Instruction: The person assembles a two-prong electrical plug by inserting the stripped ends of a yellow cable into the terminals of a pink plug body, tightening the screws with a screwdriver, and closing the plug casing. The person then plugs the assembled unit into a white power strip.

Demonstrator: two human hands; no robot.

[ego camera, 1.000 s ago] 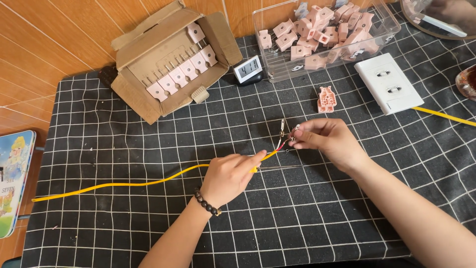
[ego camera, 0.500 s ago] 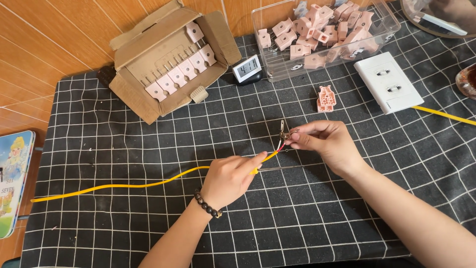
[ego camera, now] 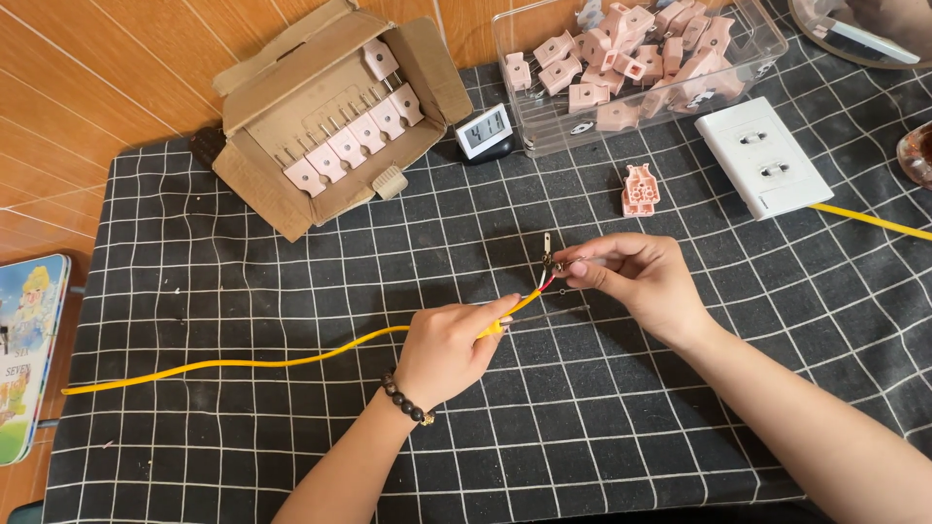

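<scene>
Nothing moved: yellow cable between both hands, seemingly pinched.

Cardboard box: we see an open brown cardboard box at the far left of the worktop, flaps spread, lying at an angle, with a row of pale pink parts inside.
Plastic box: a clear plastic box stands far centre-right, filled with loose pink parts.
Small screen: a little white-framed display sits between the two boxes, tilted, its face grey with dark digits.
Book cover: we note a colourful printed book at the left edge, off the chequered cloth.
</scene>
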